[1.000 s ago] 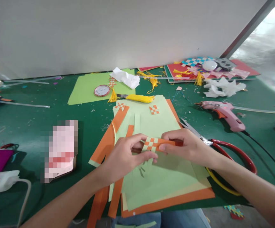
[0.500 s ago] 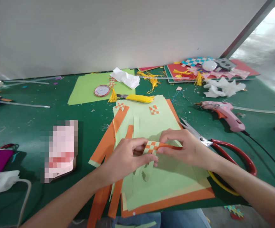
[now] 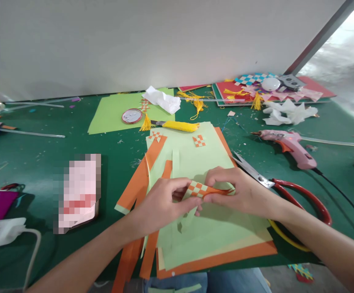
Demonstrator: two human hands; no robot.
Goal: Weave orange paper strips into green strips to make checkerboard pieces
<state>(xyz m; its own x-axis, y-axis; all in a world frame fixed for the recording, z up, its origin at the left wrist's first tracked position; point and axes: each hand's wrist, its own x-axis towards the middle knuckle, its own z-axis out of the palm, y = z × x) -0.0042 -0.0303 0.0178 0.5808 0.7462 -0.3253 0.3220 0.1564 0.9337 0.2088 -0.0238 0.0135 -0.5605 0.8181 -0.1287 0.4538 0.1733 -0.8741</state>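
Between my two hands is a small woven paper piece (image 3: 197,189), checked in orange and pale green, with loose strips at its ends. My left hand (image 3: 172,197) pinches its left side between thumb and fingers. On the other side my right hand (image 3: 234,185) grips the strips that run out to the right; its fingertips partly hide them. A pale green strip hangs below the weave. Under both hands lies a stack of pale green sheets (image 3: 219,240) on an orange sheet (image 3: 240,253). Orange paper strips (image 3: 148,256) lie beside my left forearm.
Red-handled scissors (image 3: 265,181) lie half open by my right hand, with a pink glue gun (image 3: 289,146) beyond. A yellow cutter knife (image 3: 179,126) rests behind the sheets. At left are a pixelated phone (image 3: 80,191) and a white plug (image 3: 2,232). A wall closes off the back.
The woven piece has tilted slightly, its right end dipping a little, and the strips on that side look more bunched. Both hands keep their hold.
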